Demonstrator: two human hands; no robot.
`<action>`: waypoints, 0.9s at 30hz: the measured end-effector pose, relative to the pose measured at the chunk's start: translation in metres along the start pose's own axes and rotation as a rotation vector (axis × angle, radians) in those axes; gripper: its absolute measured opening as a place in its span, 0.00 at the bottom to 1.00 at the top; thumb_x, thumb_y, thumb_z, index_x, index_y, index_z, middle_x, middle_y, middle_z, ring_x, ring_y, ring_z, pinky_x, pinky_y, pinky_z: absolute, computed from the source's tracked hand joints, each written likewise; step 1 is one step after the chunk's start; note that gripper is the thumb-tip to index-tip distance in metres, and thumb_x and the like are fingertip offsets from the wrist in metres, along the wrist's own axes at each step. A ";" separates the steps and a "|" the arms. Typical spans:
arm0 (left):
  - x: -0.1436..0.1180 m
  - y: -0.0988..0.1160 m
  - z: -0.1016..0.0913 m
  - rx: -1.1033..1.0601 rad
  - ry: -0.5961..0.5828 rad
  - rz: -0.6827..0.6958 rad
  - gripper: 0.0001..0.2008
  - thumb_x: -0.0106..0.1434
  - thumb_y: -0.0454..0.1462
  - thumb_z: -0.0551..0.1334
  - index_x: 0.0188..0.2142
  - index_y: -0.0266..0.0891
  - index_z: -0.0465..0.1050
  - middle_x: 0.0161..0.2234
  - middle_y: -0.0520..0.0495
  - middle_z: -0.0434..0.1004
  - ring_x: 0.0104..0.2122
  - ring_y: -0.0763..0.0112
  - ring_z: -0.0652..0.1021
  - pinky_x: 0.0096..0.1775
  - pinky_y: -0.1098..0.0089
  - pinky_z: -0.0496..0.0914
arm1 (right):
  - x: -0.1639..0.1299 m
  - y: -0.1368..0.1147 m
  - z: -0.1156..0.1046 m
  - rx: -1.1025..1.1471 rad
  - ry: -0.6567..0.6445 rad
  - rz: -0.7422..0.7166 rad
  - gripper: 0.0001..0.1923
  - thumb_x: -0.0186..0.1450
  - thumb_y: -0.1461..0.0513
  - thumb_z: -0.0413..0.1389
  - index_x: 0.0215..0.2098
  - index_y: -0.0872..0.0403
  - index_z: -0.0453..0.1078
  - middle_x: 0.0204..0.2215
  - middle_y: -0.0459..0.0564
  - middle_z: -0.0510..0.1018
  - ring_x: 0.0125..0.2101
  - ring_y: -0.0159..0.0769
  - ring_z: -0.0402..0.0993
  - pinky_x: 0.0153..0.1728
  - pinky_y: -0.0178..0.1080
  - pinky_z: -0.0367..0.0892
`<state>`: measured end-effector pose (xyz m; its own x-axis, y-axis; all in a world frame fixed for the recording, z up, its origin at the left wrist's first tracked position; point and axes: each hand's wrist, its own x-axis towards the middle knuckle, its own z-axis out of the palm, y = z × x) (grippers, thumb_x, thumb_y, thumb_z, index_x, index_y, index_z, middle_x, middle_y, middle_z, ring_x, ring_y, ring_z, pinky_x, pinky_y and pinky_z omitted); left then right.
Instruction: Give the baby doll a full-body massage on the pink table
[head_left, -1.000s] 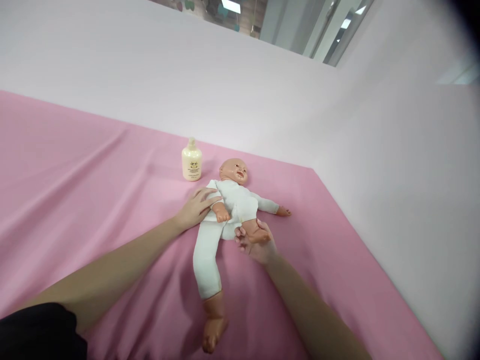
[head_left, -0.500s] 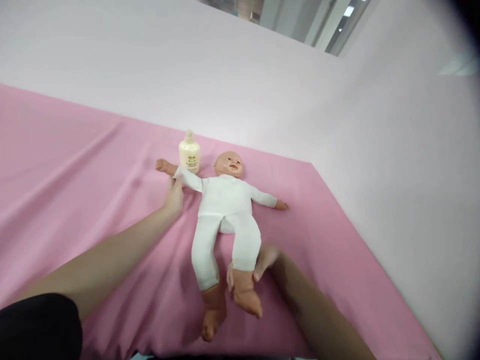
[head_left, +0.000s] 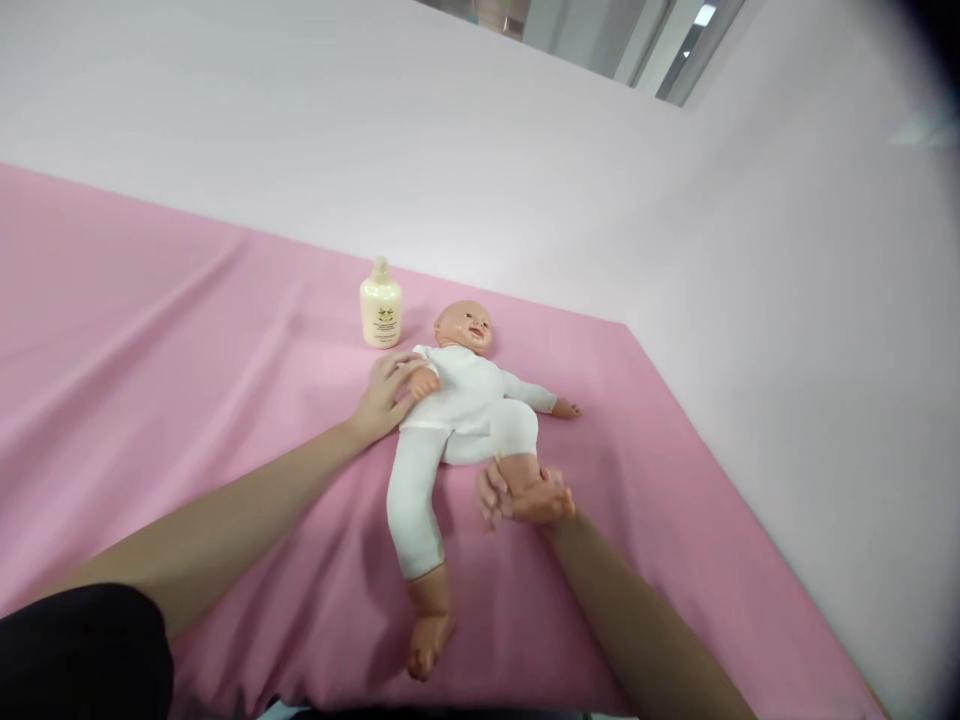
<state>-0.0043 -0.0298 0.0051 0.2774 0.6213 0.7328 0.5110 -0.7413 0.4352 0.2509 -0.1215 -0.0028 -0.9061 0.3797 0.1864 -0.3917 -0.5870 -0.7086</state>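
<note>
A baby doll point(head_left: 472, 385) in a white top and trousers lies on its back, head at the far end. My left hand point(head_left: 386, 398) is closed around the doll's arm on the left, which is folded across its chest; the doll's small fist shows beside my fingers. From underneath, my right hand point(head_left: 495, 490) wraps the lower leg on the right, near the ankle. That leg is bent at the knee and raised, its bare foot point(head_left: 541, 502) in front of my palm. The other leg point(head_left: 416, 510) lies straight on the cloth.
A cream pump bottle point(head_left: 382, 312) with printed label stands upright left of the doll's head. Pink cloth point(head_left: 285, 330) with creases covers the table. White walls point(head_left: 480, 170) rise behind and at the right.
My left hand has brought the doll's arm from stretched outward to folded over the chest. My right hand has lifted its leg, bending the knee upward.
</note>
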 end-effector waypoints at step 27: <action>0.002 -0.041 0.007 -0.717 0.516 -0.762 0.18 0.66 0.51 0.51 0.46 0.42 0.63 0.48 0.42 0.72 0.49 0.60 0.74 0.49 0.57 0.69 | 0.005 -0.012 0.011 -0.415 -0.302 0.612 0.26 0.49 0.59 0.67 0.45 0.59 0.70 0.43 0.55 0.76 0.49 0.44 0.70 0.50 0.40 0.65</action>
<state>-0.0191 0.0037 -0.0144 -0.3515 0.9127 0.2082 -0.2203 -0.2968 0.9292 0.2494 -0.1208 0.0139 -0.9684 -0.1692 -0.1832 0.2268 -0.2918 -0.9292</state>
